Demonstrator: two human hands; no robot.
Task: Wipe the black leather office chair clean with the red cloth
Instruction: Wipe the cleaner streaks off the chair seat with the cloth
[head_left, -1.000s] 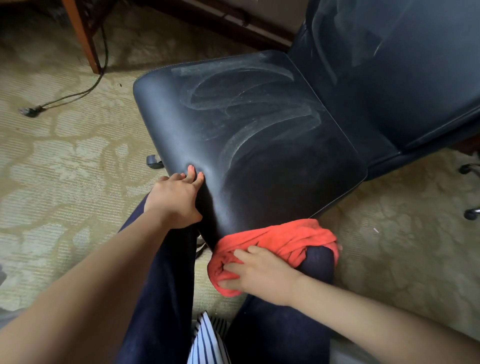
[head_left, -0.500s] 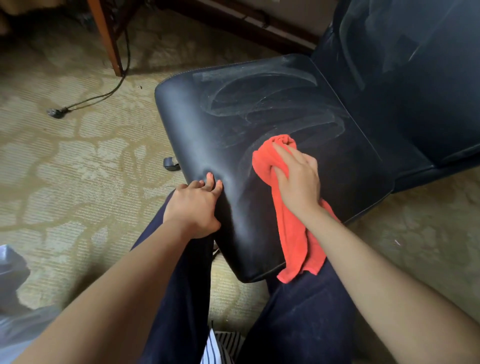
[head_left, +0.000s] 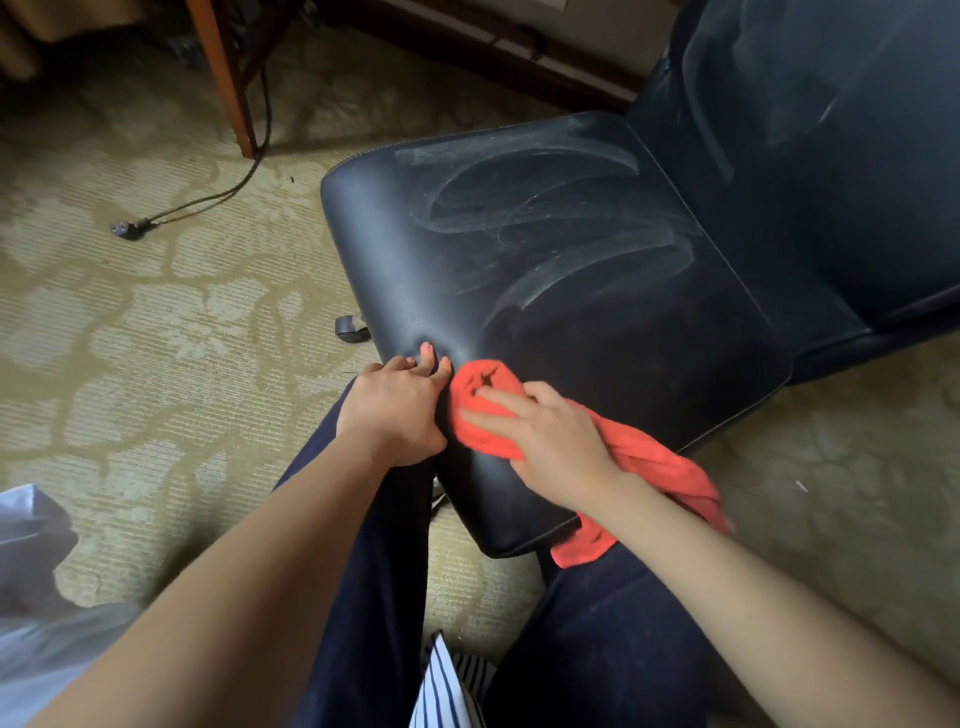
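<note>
The black leather office chair has a dusty seat (head_left: 571, 249) marked with pale wipe streaks, and its backrest (head_left: 831, 156) rises at the upper right. My left hand (head_left: 389, 410) holds the seat's near left edge, fingers on top. Just to its right, my right hand (head_left: 556, 441) presses the bunched red cloth (head_left: 483, 389) flat onto the near part of the seat with straight fingers. The cloth's tail trails under my wrist and hangs over the seat's front edge onto my leg.
Patterned beige carpet surrounds the chair. A chair caster (head_left: 350, 328) shows under the seat's left side. A black cable with a plug (head_left: 127, 228) lies on the carpet near a wooden furniture leg (head_left: 223, 78). A pale plastic bag (head_left: 31, 571) sits at lower left.
My right hand brought the cloth up from my knee onto the middle of the seat, then swept it back toward the near edge beside my left hand. My left hand kept its hold.
</note>
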